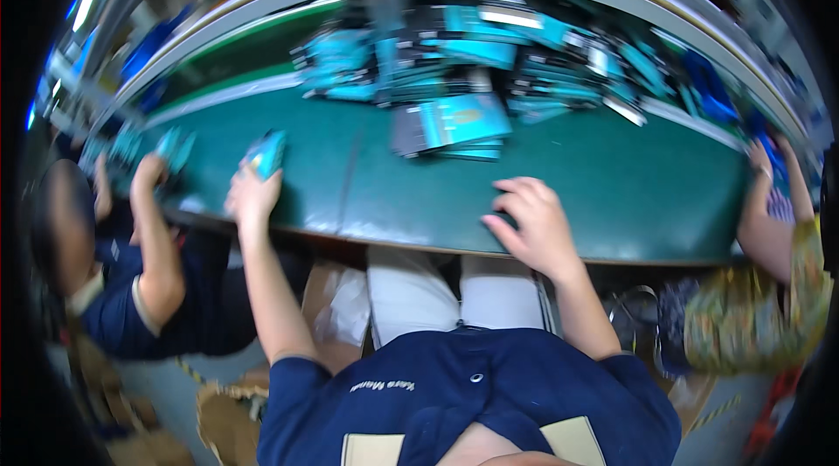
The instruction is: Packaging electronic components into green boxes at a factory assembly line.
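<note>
Partner: What do you have in the left hand?
Operator: From my seat, through the head camera, I see the left hand (254, 195) grasping a flat teal pack (270, 151) over the left part of the green tabletop (612, 182).

Partner: Which way does the pack point?
Operator: Its long axis runs mostly away from the body, leaning a little to the right. The far end sticks out beyond the fingers, while the hand covers the near end. The picture is blurred there, so I can't tell whether the pack touches the table.

Partner: And the right hand?
Operator: I see the right hand (537, 226) released and empty, fingers loosely bent and pointing leftward, near the table's front edge. The pack is well apart from it, over to the left and slightly farther from the body.

Partner: What lies around them?
Operator: Between the hands but farther back, I have a stack of teal-and-dark packs (463, 123), its dark end to the left. Behind that sits a wide heap of similar packs (341, 62). A co-worker's hand (150, 169) is left of my held pack, near more teal pieces (177, 149).
</note>
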Demonstrator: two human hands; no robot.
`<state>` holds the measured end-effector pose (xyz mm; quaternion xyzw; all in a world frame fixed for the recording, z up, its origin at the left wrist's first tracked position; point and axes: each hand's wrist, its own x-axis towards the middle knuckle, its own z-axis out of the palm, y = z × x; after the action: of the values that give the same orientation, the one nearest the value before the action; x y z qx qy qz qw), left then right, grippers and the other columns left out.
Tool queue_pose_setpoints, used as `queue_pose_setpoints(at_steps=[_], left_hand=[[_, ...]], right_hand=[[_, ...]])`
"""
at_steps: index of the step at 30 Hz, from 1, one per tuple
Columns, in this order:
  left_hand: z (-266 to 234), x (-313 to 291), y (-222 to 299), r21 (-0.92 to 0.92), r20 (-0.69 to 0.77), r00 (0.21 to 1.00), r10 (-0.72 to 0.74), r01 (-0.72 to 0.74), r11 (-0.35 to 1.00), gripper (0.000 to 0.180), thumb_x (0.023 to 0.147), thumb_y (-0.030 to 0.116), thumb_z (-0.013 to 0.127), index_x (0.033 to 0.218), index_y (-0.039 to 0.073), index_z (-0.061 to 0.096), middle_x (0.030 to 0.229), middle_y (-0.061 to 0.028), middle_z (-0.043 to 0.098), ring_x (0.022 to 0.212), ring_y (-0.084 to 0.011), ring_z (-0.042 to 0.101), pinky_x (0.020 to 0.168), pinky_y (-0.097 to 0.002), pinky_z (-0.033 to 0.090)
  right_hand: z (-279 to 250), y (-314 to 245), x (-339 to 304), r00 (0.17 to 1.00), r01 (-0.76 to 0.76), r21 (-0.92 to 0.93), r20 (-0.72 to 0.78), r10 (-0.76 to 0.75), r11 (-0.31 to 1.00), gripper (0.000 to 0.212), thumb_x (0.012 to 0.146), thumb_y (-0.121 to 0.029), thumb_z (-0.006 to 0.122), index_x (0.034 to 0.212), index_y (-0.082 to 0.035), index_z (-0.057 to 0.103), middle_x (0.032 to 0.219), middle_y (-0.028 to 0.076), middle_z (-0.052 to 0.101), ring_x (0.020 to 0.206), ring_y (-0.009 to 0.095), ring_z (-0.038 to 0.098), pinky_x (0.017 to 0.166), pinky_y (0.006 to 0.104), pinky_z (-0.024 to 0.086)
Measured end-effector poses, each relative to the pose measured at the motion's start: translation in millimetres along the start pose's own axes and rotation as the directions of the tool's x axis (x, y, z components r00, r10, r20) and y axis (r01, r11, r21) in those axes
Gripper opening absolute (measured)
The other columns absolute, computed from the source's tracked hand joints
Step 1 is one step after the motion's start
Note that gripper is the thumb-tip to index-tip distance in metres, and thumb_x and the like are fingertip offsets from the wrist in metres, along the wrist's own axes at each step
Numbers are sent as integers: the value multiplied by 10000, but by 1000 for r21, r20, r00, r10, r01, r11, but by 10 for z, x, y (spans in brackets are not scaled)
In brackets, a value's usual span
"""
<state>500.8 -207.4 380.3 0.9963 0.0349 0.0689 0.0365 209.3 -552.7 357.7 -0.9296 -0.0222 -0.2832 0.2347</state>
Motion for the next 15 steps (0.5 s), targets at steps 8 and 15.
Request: queue_pose_setpoints(at_steps=[8,15], left_hand=[[14,382,-189,-112,164,984,63,-45,993,877,770,633,688,1390,65,442,1329,-245,544,1199,-429,555,991,-508,459],[135,394,84,-77,-73,996,51,-56,995,817,811,707,578,1477,252,444,1374,-206,519,1225,-394,528,997,-489,461]], right_hand=[[-65,-38,12,999,-47,11,27,47,999,168,841,-191,707,869,-36,650,1109,125,656,1087,329,573,924,434,439],[-52,-17,61,997,-77,13,33,77,997,165,872,-197,672,878,-33,651,1111,115,653,1089,323,567,925,427,433]])
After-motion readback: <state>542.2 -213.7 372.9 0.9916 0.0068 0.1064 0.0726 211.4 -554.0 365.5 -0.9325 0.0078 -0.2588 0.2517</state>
